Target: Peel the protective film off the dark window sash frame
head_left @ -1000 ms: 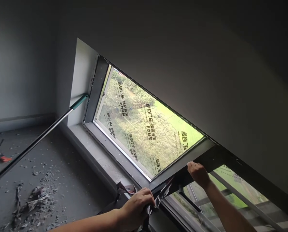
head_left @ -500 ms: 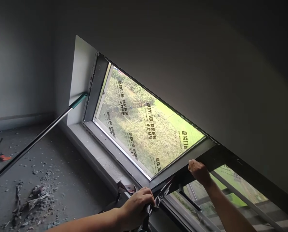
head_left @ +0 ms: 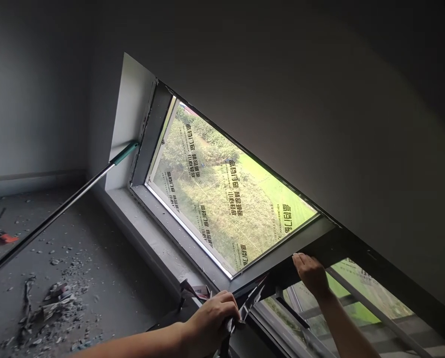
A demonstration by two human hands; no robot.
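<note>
In the head view, my left hand (head_left: pixel 215 315) is closed around a crumpled strip of peeled protective film (head_left: pixel 252 301). The strip stretches up and right from my fist along the lower edge of the window frame (head_left: pixel 287 253). More loose film with a dark and pale print (head_left: pixel 201 291) sticks up just behind that hand. Farther right, my right hand (head_left: pixel 312 273) rests its fingertips on the dark edge of the frame, between the fixed pane and the opened sash. Its fingers are stretched out, and I see nothing held in them.
A window pane (head_left: pixel 222 199) printed with dark lettering fills the middle. On the left, a pole with a green end (head_left: pixel 125 153) leans against the window recess. Scraps and debris (head_left: pixel 54 303) litter the floor, near an orange-and-dark tool (head_left: pixel 6 237). The opened sash (head_left: pixel 356 298) is lower right.
My right hand has loosened from a closed grip and its fingers now stretch along the frame edge. My left hand keeps its hold on the film. The view has shifted slightly.
</note>
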